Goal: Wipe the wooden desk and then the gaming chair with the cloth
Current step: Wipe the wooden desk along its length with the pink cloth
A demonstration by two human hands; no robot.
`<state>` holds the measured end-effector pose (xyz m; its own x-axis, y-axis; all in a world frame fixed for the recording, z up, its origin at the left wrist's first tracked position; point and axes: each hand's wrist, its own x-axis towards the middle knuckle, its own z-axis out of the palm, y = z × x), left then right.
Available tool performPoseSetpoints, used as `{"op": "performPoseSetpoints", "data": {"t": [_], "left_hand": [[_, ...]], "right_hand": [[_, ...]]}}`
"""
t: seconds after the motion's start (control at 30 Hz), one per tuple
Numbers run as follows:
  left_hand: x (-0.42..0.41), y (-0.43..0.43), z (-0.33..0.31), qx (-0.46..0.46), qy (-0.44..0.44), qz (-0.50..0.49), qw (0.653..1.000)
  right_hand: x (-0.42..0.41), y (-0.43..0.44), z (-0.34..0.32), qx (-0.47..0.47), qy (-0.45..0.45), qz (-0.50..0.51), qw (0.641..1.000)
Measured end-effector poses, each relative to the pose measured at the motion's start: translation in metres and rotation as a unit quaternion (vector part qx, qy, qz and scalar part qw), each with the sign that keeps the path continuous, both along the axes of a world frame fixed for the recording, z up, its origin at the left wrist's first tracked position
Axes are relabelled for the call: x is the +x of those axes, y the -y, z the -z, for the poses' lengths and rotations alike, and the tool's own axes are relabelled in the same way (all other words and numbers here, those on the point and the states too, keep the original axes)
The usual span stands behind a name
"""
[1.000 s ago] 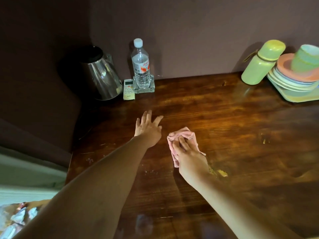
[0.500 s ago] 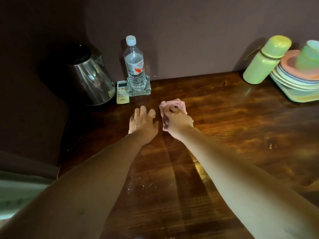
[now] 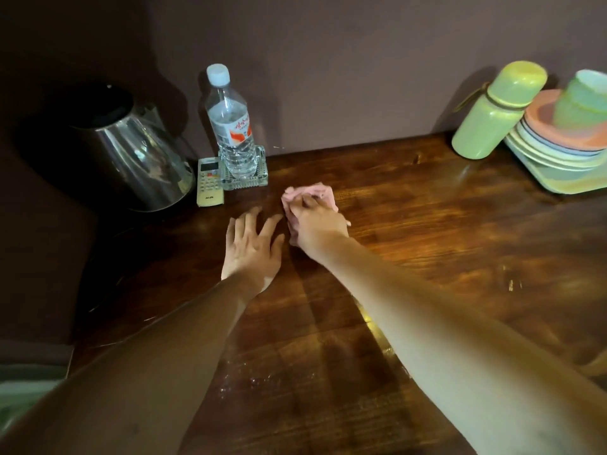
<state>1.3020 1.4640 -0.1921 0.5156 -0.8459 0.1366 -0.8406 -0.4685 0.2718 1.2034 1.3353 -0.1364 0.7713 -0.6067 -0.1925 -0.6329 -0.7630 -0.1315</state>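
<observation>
Pressing the pink cloth onto the wooden desk, your right hand clamps it under curled fingers. Your left hand lies just beside it, thumb side toward it, flat on the wood with fingers straight and spread, holding nothing.

Most of the cloth is hidden beneath your right palm. Only a crumpled edge shows ahead of the knuckles, with a narrow strip down the side facing your left hand. That visible part points away from your wrist toward the wall. With its middle covered, you cannot tell its long axis for certain, though it seems to follow the line of your fingers.

Beyond your left fingertips, a water bottle stands upright in a glass tray, with a remote lying just beside the tray. Farther out to the left of that hand, a steel kettle sinks into shadow, its base hard to make out. Well off to the right of your right hand, a green flask leans against stacked plates topped by a cup. The frame's edge cuts off the stack, and both forearms run out of the lower frame.
</observation>
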Motion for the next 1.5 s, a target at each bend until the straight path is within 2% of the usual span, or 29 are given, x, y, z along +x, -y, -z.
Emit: {"op": "performPoseSetpoints", "data": {"t": [0.17,0.3,0.4,0.47,0.57,0.8,0.9,1.03,1.13,1.5], "left_hand": [[0.000,0.000,-0.001,0.007,0.004,0.000,1.000],[-0.004,0.001,-0.005,0.014,0.001,-0.009,1.000],[-0.005,0.001,-0.008,0.018,0.000,-0.012,1.000],[-0.006,0.001,-0.008,0.019,0.007,-0.015,1.000],[-0.004,0.002,-0.008,0.023,0.013,-0.018,0.999],[-0.002,0.001,-0.004,0.015,0.018,-0.017,1.000],[-0.002,0.000,-0.005,0.015,0.010,-0.019,1.000],[-0.003,0.001,-0.009,0.022,0.013,-0.019,0.999],[-0.004,0.001,-0.009,0.027,0.008,-0.022,0.999],[-0.002,0.000,-0.006,-0.006,0.017,-0.013,1.000]], "right_hand": [[0.023,0.027,-0.006,0.015,0.006,0.010,1.000],[-0.006,0.005,0.000,-0.021,-0.008,-0.016,1.000],[-0.030,-0.011,0.010,0.009,-0.002,-0.011,1.000],[-0.033,-0.012,0.012,-0.007,0.008,-0.020,1.000],[-0.010,0.005,0.011,-0.037,0.011,-0.042,0.998],[0.067,0.064,0.010,-0.026,-0.009,-0.011,1.000],[0.062,0.064,0.011,-0.041,-0.010,-0.021,0.999],[0.023,0.042,0.020,0.013,0.003,-0.020,1.000],[0.009,0.039,0.025,-0.004,0.016,-0.047,0.999],[0.089,0.100,0.020,-0.030,-0.039,-0.054,0.997]]}}
